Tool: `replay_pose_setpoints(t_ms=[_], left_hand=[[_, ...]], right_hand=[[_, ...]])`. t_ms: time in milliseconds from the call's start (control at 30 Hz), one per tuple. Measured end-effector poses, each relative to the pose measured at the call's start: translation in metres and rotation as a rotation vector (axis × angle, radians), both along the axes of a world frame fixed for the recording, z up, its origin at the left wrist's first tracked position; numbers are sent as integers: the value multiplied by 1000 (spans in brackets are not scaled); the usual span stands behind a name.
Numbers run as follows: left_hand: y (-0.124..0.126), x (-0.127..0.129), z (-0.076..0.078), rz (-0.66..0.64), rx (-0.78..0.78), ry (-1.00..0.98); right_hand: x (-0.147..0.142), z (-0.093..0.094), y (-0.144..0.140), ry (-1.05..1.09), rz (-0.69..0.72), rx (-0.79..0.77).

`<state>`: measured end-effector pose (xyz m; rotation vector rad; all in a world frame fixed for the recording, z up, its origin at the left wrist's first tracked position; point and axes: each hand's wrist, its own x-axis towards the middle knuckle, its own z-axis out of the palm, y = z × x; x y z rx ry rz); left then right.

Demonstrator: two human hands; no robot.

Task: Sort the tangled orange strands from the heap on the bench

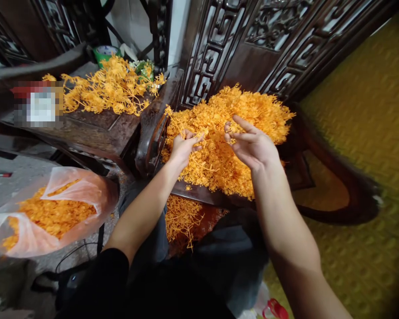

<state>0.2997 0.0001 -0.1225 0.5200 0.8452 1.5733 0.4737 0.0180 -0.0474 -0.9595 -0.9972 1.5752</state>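
Note:
A large heap of orange, plastic-looking flower pieces (226, 110) covers the seat of a dark wooden chair (216, 199). Over the left part of this heap, my left hand (184, 148) is closed, its thumb and fingers pinching an orange flower sprig (202, 133). To the right, my right hand (252, 144) is turned partly palm up over the heap. One of its fingers is stretched out, while the others curl around a small orange flower piece (233, 128). Against the heap of the same colour, the exact outline of that piece is hard to make out.
Branched orange sprigs (109, 88) lie on a wooden side table (96, 133) with a green tape roll (106, 53). At lower left stands a plastic bag (106, 190) of orange pieces. More orange stems (182, 217) lie below the seat edge. A carved wooden backrest (239, 66) rises behind.

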Motion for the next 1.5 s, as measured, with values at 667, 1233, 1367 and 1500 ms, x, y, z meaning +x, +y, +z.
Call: replay_pose_setpoints(t_ms=[667, 1233, 1367, 1500], left_hand=[[2, -3, 1, 47, 115, 66], [-13, -11, 3, -60, 122, 201], [-10, -10, -2, -21, 181, 327], [-10, -16, -4, 47, 188, 700]], right_hand=[[-33, -6, 9, -933, 66, 889], [7, -18, 69, -929, -247, 813], [-14, -16, 33, -1076, -203, 1059], [-22, -8, 4, -1053, 54, 1110]])
